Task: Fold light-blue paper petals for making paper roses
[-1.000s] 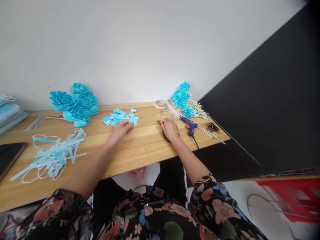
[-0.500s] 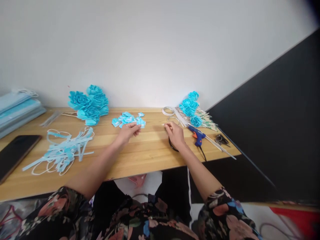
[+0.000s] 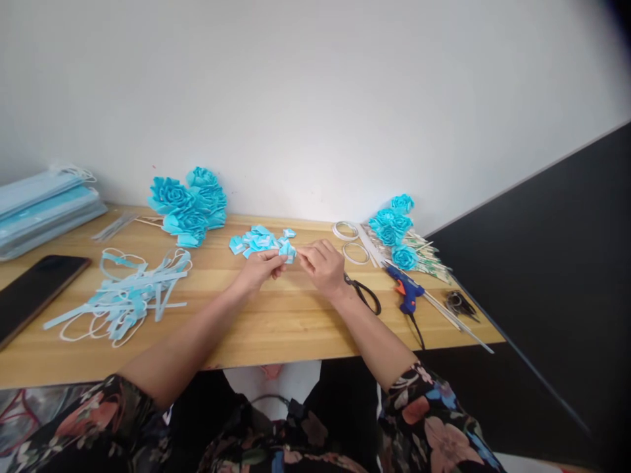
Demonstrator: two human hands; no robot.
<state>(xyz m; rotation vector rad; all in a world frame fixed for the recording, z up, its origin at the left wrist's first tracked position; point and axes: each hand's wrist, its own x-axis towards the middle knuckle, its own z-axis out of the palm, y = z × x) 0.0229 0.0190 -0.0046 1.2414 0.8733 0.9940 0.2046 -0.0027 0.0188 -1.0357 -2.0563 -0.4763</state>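
Between the thumb and fingers of my left hand (image 3: pixel 266 268) is a light-blue folded petal (image 3: pixel 286 251) with a pale patch on it. My right hand (image 3: pixel 323 263) is pinched at the petal's right edge; whatever its fingertips hold is too small to make out. Just behind my left hand lies a small heap of blue petals (image 3: pixel 257 239). Black-handled scissors (image 3: pixel 367 297) rest partly under my right wrist. Two rolls of thin tape, a white one (image 3: pixel 346 230) and another (image 3: pixel 355 253), lie beyond my right hand.
Blue flowers stand at left (image 3: pixel 180 207) and right (image 3: pixel 392 226). A blue glue gun (image 3: pixel 408 289) with a cord, thin sticks (image 3: pixel 446 312) and a dark metal tool (image 3: pixel 461 304) lie right. Cut strips and ear loops (image 3: pixel 128 295), a phone (image 3: pixel 37 292) and stacked masks (image 3: pixel 49 210) occupy the left.
My right hand has moved left from near the tape rolls to the petal in my left hand, uncovering the scissors handles. The view has shifted slightly.
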